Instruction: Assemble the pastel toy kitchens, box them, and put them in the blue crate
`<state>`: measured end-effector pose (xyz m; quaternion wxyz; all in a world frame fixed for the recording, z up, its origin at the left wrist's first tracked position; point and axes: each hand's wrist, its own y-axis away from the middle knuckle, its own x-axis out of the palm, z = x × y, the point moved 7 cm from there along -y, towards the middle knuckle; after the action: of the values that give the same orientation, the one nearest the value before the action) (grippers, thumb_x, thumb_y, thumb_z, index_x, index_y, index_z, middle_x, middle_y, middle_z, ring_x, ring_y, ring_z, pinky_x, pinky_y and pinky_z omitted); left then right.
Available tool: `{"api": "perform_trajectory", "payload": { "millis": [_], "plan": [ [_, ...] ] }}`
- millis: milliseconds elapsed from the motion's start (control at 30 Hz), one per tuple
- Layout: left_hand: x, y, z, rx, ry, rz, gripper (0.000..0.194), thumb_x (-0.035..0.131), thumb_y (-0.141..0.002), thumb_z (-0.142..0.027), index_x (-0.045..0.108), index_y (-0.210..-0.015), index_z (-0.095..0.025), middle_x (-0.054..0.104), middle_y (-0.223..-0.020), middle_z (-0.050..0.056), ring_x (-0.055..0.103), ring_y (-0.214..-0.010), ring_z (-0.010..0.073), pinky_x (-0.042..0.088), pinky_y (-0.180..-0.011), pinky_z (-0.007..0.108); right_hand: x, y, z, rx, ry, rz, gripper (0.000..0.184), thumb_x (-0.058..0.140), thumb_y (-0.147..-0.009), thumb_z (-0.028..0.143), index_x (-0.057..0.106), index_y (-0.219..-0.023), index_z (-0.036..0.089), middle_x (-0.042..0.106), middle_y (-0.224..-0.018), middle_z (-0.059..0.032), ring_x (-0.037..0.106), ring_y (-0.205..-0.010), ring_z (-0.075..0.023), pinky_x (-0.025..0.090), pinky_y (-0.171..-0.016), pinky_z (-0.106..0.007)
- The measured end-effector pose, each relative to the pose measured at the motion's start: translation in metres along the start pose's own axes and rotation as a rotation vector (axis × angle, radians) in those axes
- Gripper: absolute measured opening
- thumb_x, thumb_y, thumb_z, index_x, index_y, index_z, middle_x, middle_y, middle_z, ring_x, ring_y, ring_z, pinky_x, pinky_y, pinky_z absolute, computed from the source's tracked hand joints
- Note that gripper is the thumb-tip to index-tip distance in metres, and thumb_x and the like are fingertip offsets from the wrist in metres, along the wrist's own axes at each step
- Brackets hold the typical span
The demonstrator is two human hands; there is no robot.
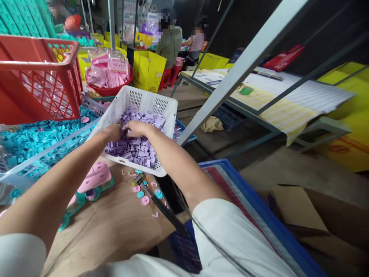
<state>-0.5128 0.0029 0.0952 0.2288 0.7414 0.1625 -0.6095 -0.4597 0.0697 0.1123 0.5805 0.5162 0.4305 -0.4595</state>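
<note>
Both hands reach into a white plastic basket [165, 100] heaped with small purple plastic parts [141, 148]. My left hand [113, 132] is down among the parts on the left side; its fingertips are hidden and slightly blurred. Close beside it, my right hand [136, 129] has its fingers curled down into the same heap, closed, though what lies between them does not show. Just in front of the basket a hammer [157, 200] with a yellowish head lies on the brown work surface [115, 223], among small pink and blue discs [145, 200] and pink hook-shaped pieces.
Pink-and-teal toy vehicles [96, 179] stand at the left, beside a clear bin of blue parts [43, 142]. A red crate [37, 88] rises behind it. A slanted metal post [230, 84] crosses on the right, near a blue-edged tray [230, 169]. Two people sit farther back.
</note>
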Motion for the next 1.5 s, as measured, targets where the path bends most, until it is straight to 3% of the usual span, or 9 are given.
{"api": "perform_trajectory", "payload": {
  "millis": [200, 433, 533, 700, 833, 967, 1133, 1333, 1500],
  "plan": [
    [-0.002, -0.007, 0.016, -0.034, 0.065, -0.064, 0.036, 0.050, -0.086, -0.023, 0.074, -0.113, -0.018, 0.078, -0.108, 0.006, 0.072, -0.098, 0.0207, 0.051, -0.080, 0.021, -0.022, 0.009, -0.030, 0.158, -0.298, -0.178, 0.041, 0.040, -0.109, 0.033, 0.073, -0.106, 0.010, 0.078, -0.100, -0.0076, 0.068, -0.082, -0.0129, 0.044, -0.072, -0.020],
    [0.019, -0.004, 0.003, 0.069, 0.076, 0.072, 0.040, 0.059, -0.088, -0.047, 0.075, -0.106, -0.015, 0.078, -0.097, 0.009, 0.069, -0.084, 0.0199, 0.049, -0.074, 0.023, -0.005, 0.015, -0.028, 0.269, -0.333, 0.078, 0.039, 0.040, -0.108, 0.036, 0.071, -0.103, 0.012, 0.077, -0.082, -0.0073, 0.067, -0.065, -0.0140, 0.040, -0.058, -0.022],
    [0.022, -0.005, 0.003, 0.090, 0.065, 0.067, 0.041, 0.060, -0.087, -0.050, 0.075, -0.102, -0.016, 0.078, -0.093, 0.008, 0.068, -0.081, 0.0190, 0.048, -0.073, 0.023, -0.004, 0.017, -0.030, 0.278, -0.361, 0.087, 0.035, 0.043, -0.108, 0.033, 0.070, -0.108, 0.011, 0.077, -0.087, -0.0091, 0.070, -0.065, -0.0154, 0.040, -0.056, -0.024],
    [0.020, -0.008, 0.011, 0.057, 0.102, 0.006, 0.045, 0.055, -0.089, -0.052, 0.073, -0.104, -0.013, 0.077, -0.092, 0.010, 0.068, -0.084, 0.0209, 0.049, -0.072, 0.024, -0.003, 0.015, -0.033, 0.251, -0.362, 0.072, 0.038, 0.035, -0.107, 0.020, 0.066, -0.127, 0.013, 0.072, -0.126, -0.0117, 0.072, -0.075, -0.0131, 0.046, -0.060, -0.023],
    [0.024, -0.008, 0.009, 0.058, 0.187, 0.026, 0.051, 0.061, -0.084, -0.045, 0.068, -0.124, -0.014, 0.077, -0.109, 0.011, 0.070, -0.093, 0.0214, 0.052, -0.075, 0.023, 0.006, 0.011, -0.029, 0.191, -0.259, 0.161, 0.028, 0.057, -0.101, 0.033, 0.076, -0.112, 0.015, 0.078, -0.111, -0.0083, 0.072, -0.089, -0.0177, 0.048, -0.070, -0.023],
    [0.025, -0.006, 0.001, 0.076, 0.196, 0.038, 0.050, 0.064, -0.082, -0.041, 0.068, -0.124, -0.012, 0.078, -0.099, 0.009, 0.070, -0.086, 0.0208, 0.051, -0.071, 0.023, 0.012, 0.008, -0.022, 0.125, -0.093, 0.203, 0.029, 0.076, -0.088, 0.030, 0.078, -0.114, 0.019, 0.079, -0.109, -0.0044, 0.072, -0.096, -0.0188, 0.047, -0.075, -0.023],
    [0.019, -0.006, 0.000, 0.049, 0.191, -0.026, 0.032, 0.061, -0.085, -0.036, 0.072, -0.104, -0.013, 0.076, -0.095, 0.009, 0.069, -0.087, 0.0223, 0.052, -0.074, 0.025, 0.010, 0.010, -0.020, 0.154, -0.104, 0.188, 0.027, 0.073, -0.087, 0.019, 0.078, -0.114, 0.019, 0.080, -0.108, -0.0042, 0.072, -0.091, -0.0169, 0.046, -0.071, -0.022],
    [0.019, -0.008, 0.008, -0.012, 0.218, -0.052, 0.040, 0.061, -0.077, -0.017, 0.069, -0.115, -0.009, 0.075, -0.108, 0.014, 0.070, -0.097, 0.0265, 0.053, -0.083, 0.029, 0.005, 0.011, -0.019, 0.199, -0.074, 0.143, 0.028, 0.071, -0.090, 0.021, 0.076, -0.116, 0.016, 0.079, -0.106, -0.0056, 0.069, -0.085, -0.0145, 0.042, -0.064, -0.022],
    [0.025, -0.010, 0.010, -0.044, 0.295, -0.027, 0.055, 0.063, -0.073, -0.014, 0.065, -0.128, -0.012, 0.075, -0.114, 0.012, 0.070, -0.101, 0.0252, 0.054, -0.083, 0.027, 0.007, 0.008, -0.016, 0.224, -0.044, 0.148, 0.024, 0.070, -0.087, 0.022, 0.080, -0.108, 0.014, 0.079, -0.102, -0.0080, 0.069, -0.089, -0.0193, 0.046, -0.071, -0.024]
  ]
}}
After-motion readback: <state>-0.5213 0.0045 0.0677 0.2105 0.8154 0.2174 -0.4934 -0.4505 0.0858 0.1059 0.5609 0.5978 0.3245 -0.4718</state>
